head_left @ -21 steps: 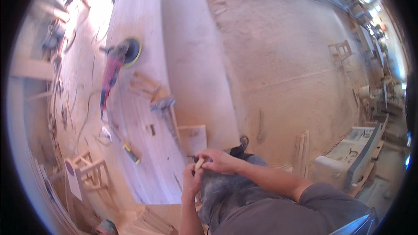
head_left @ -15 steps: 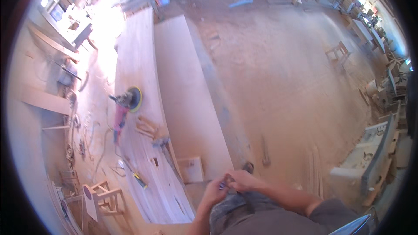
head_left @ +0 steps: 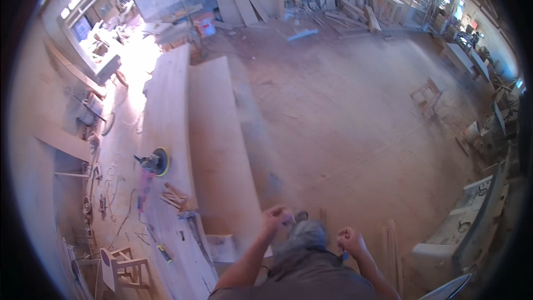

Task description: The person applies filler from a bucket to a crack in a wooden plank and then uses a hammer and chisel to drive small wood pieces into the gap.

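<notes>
My left hand (head_left: pixel 277 218) is raised in front of my body, its fingers curled closed; whatever it may hold is too small to make out. Off to the right, my right hand (head_left: pixel 350 239) is closed too, and a small blue bit shows just below it, which I cannot name. The hands are apart, one on each side of my legs. Left of me a long pale wooden slab (head_left: pixel 166 100) carries a disc sander (head_left: pixel 154 162) with a yellow-edged pad. Nearer on it lie a wooden clamp-like piece (head_left: pixel 176 197) and a yellow-and-dark hand tool (head_left: pixel 164 253).
A second wide board (head_left: pixel 216 116) lies beside the slab. A small wooden stool (head_left: pixel 123 269) stands at the lower left, a chair-like frame (head_left: pixel 427 98) at the right. Thin strips (head_left: pixel 392 250) lie on the dusty floor near a pale bench-like piece (head_left: pixel 455 225).
My hands, together in front of my waist before, have come apart, the left going left and up, the right going right. My view has tilted up, showing more of the far wall.
</notes>
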`<action>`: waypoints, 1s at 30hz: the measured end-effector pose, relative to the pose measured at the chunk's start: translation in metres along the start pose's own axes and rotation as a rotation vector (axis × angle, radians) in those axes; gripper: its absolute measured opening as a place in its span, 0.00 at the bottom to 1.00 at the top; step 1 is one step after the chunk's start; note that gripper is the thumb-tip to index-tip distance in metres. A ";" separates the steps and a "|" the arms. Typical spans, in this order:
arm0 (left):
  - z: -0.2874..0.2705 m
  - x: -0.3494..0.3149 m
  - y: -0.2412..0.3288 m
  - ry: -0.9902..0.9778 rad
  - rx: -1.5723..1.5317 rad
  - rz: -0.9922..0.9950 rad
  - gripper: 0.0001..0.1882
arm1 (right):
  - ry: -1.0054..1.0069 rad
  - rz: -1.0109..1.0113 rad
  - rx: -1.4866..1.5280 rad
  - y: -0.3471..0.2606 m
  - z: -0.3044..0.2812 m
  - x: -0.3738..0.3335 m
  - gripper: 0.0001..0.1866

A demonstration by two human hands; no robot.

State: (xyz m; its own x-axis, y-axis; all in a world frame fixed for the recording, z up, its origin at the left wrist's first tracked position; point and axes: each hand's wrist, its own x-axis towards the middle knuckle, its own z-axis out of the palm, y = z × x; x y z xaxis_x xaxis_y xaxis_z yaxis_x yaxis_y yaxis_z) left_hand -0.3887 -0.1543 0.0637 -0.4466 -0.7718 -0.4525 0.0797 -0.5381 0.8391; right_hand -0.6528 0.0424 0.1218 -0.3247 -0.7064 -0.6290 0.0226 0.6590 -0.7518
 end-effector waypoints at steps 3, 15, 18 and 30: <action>0.015 0.049 0.045 0.054 -0.223 0.028 0.12 | 0.048 -0.023 0.034 -0.022 -0.039 0.058 0.13; 0.029 0.363 0.200 0.163 0.205 0.089 0.32 | -0.053 0.005 -0.849 0.042 -0.226 0.418 0.11; 0.081 0.449 0.251 0.152 0.407 0.194 0.29 | -0.315 -0.073 -1.384 0.068 -0.276 0.422 0.11; 0.122 0.788 0.413 0.263 0.612 0.237 0.33 | 0.332 0.115 -0.713 -0.250 -0.324 0.856 0.20</action>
State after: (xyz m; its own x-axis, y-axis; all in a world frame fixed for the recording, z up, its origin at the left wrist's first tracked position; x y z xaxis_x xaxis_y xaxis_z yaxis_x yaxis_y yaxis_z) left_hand -0.8165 -0.9434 0.0903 -0.2433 -0.9423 -0.2301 -0.4020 -0.1179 0.9080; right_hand -1.2430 -0.6437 -0.1643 -0.6246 -0.5838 -0.5188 -0.5011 0.8091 -0.3072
